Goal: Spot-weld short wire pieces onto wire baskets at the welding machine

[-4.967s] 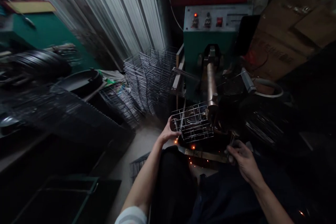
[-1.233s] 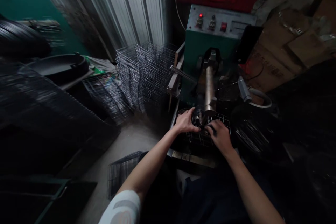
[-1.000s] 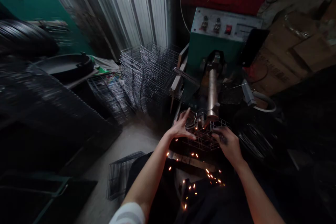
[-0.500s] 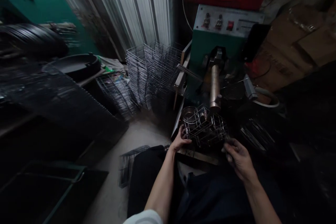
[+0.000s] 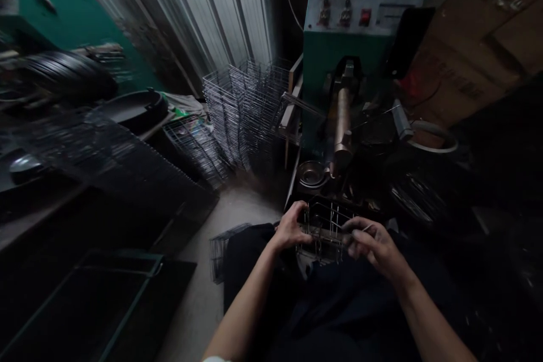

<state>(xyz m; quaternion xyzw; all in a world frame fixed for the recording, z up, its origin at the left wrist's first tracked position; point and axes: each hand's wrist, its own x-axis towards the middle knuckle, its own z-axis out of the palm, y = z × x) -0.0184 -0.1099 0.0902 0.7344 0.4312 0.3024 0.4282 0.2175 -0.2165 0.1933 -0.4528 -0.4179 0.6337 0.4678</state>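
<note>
Basket (image 5: 324, 229) of wire sat over my lap, gripped by 2 hands: left hand (image 5: 290, 228) clamped on its near-left edge, right hand (image 5: 370, 242) pinching its right side (fingers curled), just below the copper arm (image 5: 341, 124) of the green machine (image 5: 344, 56).

Both bare forearms reach forward over the lap. The left hand (image 5: 291, 230) curls its fingers round the left side of the wire basket (image 5: 324, 229); the right hand (image 5: 373, 243) pinches its right edge.
</note>
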